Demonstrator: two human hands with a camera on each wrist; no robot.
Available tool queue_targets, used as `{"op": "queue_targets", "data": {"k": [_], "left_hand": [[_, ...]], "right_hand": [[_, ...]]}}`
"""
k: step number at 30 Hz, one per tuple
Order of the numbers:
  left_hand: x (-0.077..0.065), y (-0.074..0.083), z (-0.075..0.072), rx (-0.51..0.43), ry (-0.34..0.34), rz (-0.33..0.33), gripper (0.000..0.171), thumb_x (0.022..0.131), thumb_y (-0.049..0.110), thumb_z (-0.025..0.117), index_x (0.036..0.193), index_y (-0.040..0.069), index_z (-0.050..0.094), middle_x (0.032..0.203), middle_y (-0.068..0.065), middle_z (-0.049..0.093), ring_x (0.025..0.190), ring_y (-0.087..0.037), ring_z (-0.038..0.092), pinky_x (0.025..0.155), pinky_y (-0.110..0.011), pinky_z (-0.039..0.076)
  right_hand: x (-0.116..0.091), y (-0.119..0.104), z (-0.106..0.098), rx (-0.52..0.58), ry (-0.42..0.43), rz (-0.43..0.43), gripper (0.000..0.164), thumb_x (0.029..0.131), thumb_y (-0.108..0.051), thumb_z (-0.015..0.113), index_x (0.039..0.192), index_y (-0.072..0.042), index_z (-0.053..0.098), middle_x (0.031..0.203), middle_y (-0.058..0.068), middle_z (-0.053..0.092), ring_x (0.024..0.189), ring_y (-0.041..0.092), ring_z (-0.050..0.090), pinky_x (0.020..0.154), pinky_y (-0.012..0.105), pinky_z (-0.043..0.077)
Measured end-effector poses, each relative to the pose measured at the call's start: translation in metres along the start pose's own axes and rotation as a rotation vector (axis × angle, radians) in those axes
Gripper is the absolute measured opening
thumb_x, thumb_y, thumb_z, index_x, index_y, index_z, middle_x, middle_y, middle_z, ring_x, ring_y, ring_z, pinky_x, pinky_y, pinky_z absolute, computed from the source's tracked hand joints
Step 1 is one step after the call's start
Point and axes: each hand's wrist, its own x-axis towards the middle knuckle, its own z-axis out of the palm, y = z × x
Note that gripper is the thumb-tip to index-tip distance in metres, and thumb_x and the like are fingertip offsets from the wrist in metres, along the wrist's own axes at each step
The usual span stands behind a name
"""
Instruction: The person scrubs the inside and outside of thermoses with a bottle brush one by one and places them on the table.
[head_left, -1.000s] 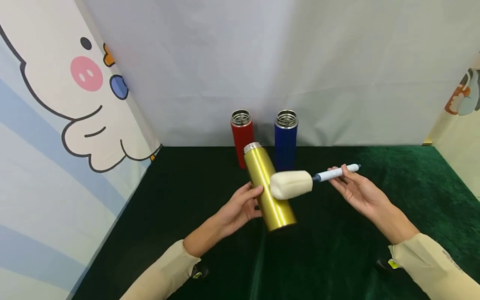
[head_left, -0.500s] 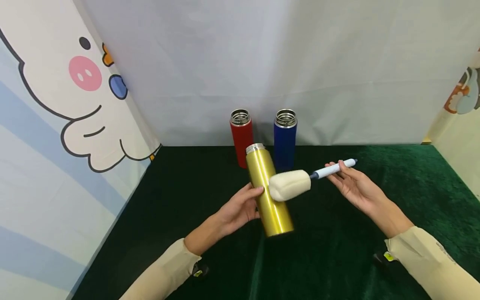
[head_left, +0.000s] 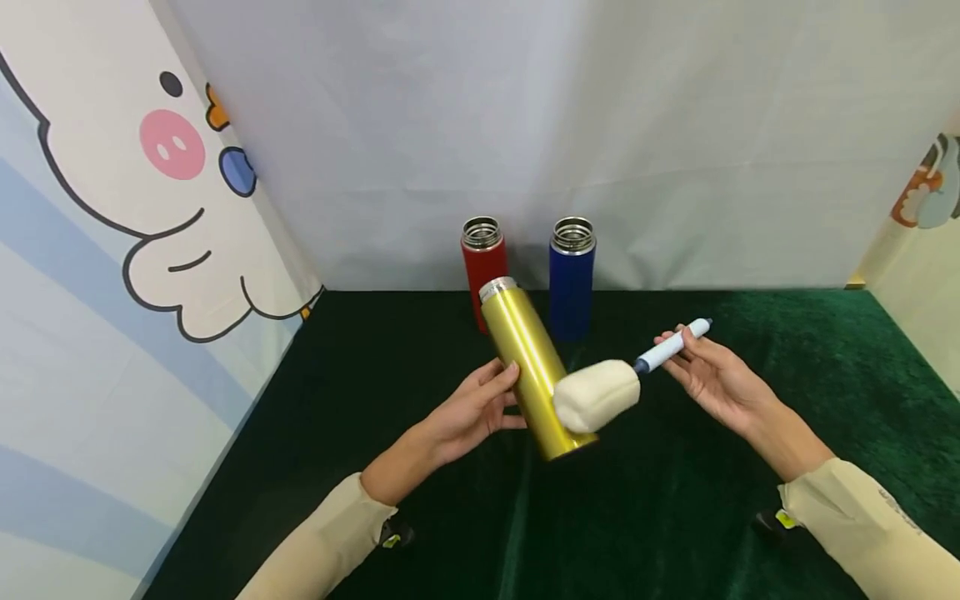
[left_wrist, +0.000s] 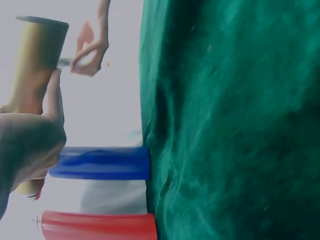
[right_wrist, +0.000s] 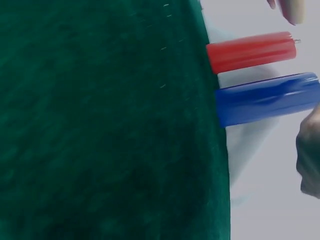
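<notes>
My left hand [head_left: 468, 412] grips a yellow metal bottle [head_left: 525, 350] around its middle, held above the table and tilted with its silver neck to the upper left. In the left wrist view the same bottle [left_wrist: 37, 65] shows above the hand [left_wrist: 32, 140]. My right hand [head_left: 716, 383] pinches the pale blue handle of a sponge bottle brush [head_left: 600, 393] between thumb and fingers. The brush's cream sponge head overlaps the bottle's lower right side in the head view. At the right wrist view's edge, only part of the right hand [right_wrist: 309, 155] shows.
Behind the yellow bottle stand a red bottle [head_left: 483, 262] and a blue bottle [head_left: 572, 279], upright and without lids. A dark green cloth [head_left: 375, 358] covers the table. A white curtain [head_left: 420, 125] hangs along the back edge.
The brush's sponge head has slid down along the yellow bottle toward its base, and the brush tilts more steeply. The bottle leans slightly further left at its neck.
</notes>
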Motion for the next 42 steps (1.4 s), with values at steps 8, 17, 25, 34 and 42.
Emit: {"op": "queue_targets", "data": {"k": [8, 17, 25, 34, 42], "left_hand": [[0.002, -0.002, 0.002, 0.011, -0.108, -0.048, 0.064, 0.097, 0.044, 0.068, 0.144, 0.014, 0.037, 0.125, 0.001, 0.062, 0.112, -0.013, 0.064, 0.093, -0.034, 0.056], [-0.002, -0.014, 0.006, 0.054, -0.147, -0.075, 0.076, 0.093, 0.046, 0.073, 0.150, 0.014, 0.034, 0.132, -0.001, 0.056, 0.119, -0.015, 0.062, 0.099, -0.040, 0.055], [-0.008, 0.006, -0.006, -0.207, 0.021, 0.072, 0.037, 0.109, 0.028, 0.050, 0.141, 0.015, 0.037, 0.131, -0.001, 0.056, 0.123, -0.016, 0.057, 0.100, -0.040, 0.056], [-0.006, -0.008, 0.007, -0.115, -0.046, -0.016, 0.038, 0.107, 0.026, 0.052, 0.141, 0.013, 0.039, 0.125, 0.000, 0.061, 0.113, -0.014, 0.062, 0.095, -0.036, 0.056], [-0.009, -0.011, 0.010, -0.059, -0.045, -0.031, 0.049, 0.103, 0.033, 0.061, 0.143, 0.015, 0.039, 0.124, 0.002, 0.062, 0.110, -0.013, 0.065, 0.094, -0.034, 0.055]], "right_hand": [[0.009, 0.001, 0.004, -0.077, -0.041, -0.009, 0.029, 0.111, -0.010, 0.028, 0.121, -0.002, 0.054, 0.119, 0.015, 0.064, 0.115, 0.024, 0.067, 0.102, 0.031, 0.055], [0.016, -0.003, 0.010, 0.201, 0.176, -0.098, 0.017, 0.107, -0.008, 0.047, 0.124, -0.006, 0.048, 0.119, 0.018, 0.064, 0.113, 0.031, 0.070, 0.107, 0.035, 0.052], [0.002, 0.007, -0.009, -0.045, -0.040, 0.026, 0.033, 0.112, -0.012, 0.025, 0.120, -0.001, 0.056, 0.119, 0.015, 0.065, 0.115, 0.023, 0.068, 0.101, 0.030, 0.055], [0.028, 0.009, 0.013, 0.074, 0.167, -0.073, 0.016, 0.107, -0.007, 0.045, 0.121, -0.005, 0.051, 0.117, 0.016, 0.063, 0.111, 0.027, 0.070, 0.103, 0.031, 0.054], [0.023, 0.008, 0.013, 0.206, 0.290, -0.119, 0.027, 0.104, -0.007, 0.053, 0.129, -0.012, 0.046, 0.118, 0.017, 0.065, 0.114, 0.028, 0.070, 0.111, 0.031, 0.048]]}}
